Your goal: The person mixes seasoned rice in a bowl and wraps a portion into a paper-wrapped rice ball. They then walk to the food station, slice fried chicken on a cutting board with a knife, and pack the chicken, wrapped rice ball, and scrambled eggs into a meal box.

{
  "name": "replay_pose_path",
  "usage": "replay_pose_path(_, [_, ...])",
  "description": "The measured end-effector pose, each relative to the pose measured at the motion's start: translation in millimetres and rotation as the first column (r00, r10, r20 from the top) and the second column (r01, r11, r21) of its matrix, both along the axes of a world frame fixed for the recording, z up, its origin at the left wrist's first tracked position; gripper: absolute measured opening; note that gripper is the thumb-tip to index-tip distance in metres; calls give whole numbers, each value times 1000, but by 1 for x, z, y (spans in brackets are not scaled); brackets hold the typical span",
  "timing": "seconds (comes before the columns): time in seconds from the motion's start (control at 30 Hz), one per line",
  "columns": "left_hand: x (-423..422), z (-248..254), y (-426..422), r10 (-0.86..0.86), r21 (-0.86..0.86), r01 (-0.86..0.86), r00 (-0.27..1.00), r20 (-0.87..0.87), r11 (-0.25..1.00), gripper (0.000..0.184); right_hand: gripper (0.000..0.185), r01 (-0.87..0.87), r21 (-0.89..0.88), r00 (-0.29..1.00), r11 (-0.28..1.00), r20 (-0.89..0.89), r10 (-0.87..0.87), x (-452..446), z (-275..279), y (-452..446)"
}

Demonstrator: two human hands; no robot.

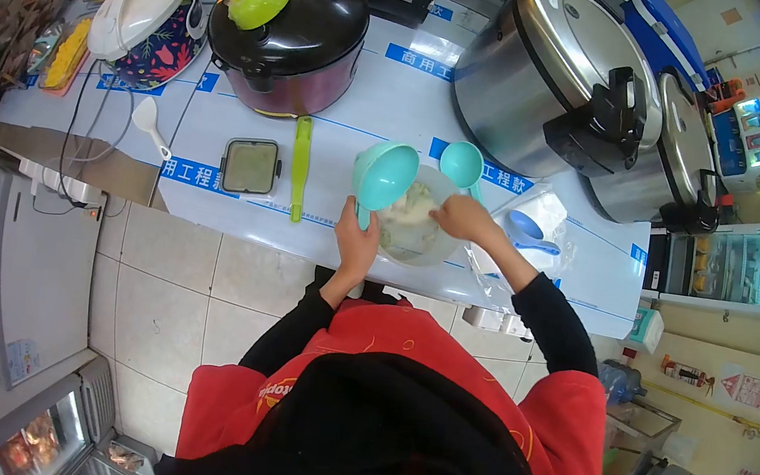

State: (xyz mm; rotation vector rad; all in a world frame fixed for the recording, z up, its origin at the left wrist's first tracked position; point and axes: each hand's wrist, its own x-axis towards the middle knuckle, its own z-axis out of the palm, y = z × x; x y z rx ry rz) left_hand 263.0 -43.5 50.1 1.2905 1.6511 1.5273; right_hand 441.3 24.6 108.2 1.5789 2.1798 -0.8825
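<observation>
My left hand [356,244] is closed round the handle of a turquoise ladle [383,175], whose cup is held over the left rim of a pale bowl [437,250]. Whitish food or liquid [410,220] with greenish bits is in the bowl. Over the bowl's right side, my right hand [463,219] has its fingers bent together; what they hold, if anything, I cannot make out. Just beyond it lies a smaller turquoise scoop [461,164]. To the right, blue spoons [527,228] rest on a clear plastic bag [546,208].
A green long-handled tool [299,171] and a small square container [251,167] lie left of the bowl. Behind stand a dark-lidded pot [288,32], a floral cooker [150,31] and large steel cookers [562,68]. A white rice paddle [151,123] is near the cables.
</observation>
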Motion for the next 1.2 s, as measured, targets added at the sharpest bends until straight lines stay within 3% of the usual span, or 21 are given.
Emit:
replay_pose_path(0.07, [2,-2,1,1,14,-1,1000,-14,1000,18,38,64,320,997,945,8,-71,-9,-14,0])
replay_pose_path(0.1, [2,-2,2,-8,21,9,1000,-9,1000,18,33,-48,288,999,956,31,40,-19,-28,-14])
replay_pose_path(0.13, [1,0,5,-12,30,13,1000,-5,999,17,33,-50,294,999,955,29,44,-21,-17,-21])
replay_pose_path(0.2, [-1,3,4,-16,11,16,1000,-8,1000,18,27,-570,139,809,810,270,523,-19,13,-37])
replay_pose_path(0.27, [-2,4,5,-18,-1,18,1000,-8,1000,18,17,-537,203,824,819,336,457,-10,37,-16])
replay_pose_path(0.33, [-3,1,4,-32,-2,32,999,-24,999,17,8,-391,371,864,842,462,198,-5,33,11])
replay_pose_path(0.37, [-3,1,3,-34,0,34,999,-24,999,17,6,-495,462,826,736,512,234,-6,1,13])
replay_pose_path(0.4, [-2,2,3,-39,5,40,999,-28,999,17,6,-495,464,826,735,514,232,-18,1,6])
replay_pose_path(0.47, [-1,2,5,-42,12,43,999,-33,999,17,7,-653,455,758,606,384,528,-43,8,-25])
replay_pose_path(0.57, [1,1,3,-2,18,3,999,-36,1000,17,12,-723,394,689,568,346,637,-42,48,-66])
replay_pose_path(0.6, [2,-1,4,3,39,-3,1000,-10,999,17,12,-724,394,687,566,348,638,-40,35,-63])
replay_pose_path(0.67, [2,-1,5,19,66,-21,1000,20,998,17,17,-522,456,850,721,205,486,-32,0,-45])
replay_pose_path(0.7, [0,0,3,-3,35,4,1000,-15,999,18,17,-524,456,849,719,205,487,-30,2,-38])
replay_pose_path(0.87, [0,0,2,-38,-3,38,999,-27,999,22,15,-394,497,904,773,361,229,-9,22,5])
replay_pose_path(0.9, [1,0,2,-20,34,21,999,-29,999,22,11,-464,600,884,652,359,299,-2,-2,-2])
replay_pose_path(0.93, [1,1,4,1,74,2,1000,-30,997,21,11,-465,605,884,647,360,298,-7,0,-13])
replay_pose_path(1.0, [4,3,4,19,86,-19,1000,-1,996,21,9,-743,418,669,523,435,603,-22,1,-44])
replay_pose_path(1.03, [5,3,3,25,98,-27,999,22,995,20,10,-799,336,600,498,470,647,-29,26,-52])
replay_pose_path(1.13, [3,-1,0,-13,-1,13,999,-47,1000,20,12,-672,423,740,608,377,557,-19,44,-7])
replay_pose_path(1.17, [3,0,0,-17,4,17,999,-48,1000,20,14,-611,541,791,577,453,412,-17,30,7])
replay_pose_path(1.2, [2,1,0,-30,5,30,999,-44,1000,19,14,-610,545,792,576,454,409,-12,13,4])
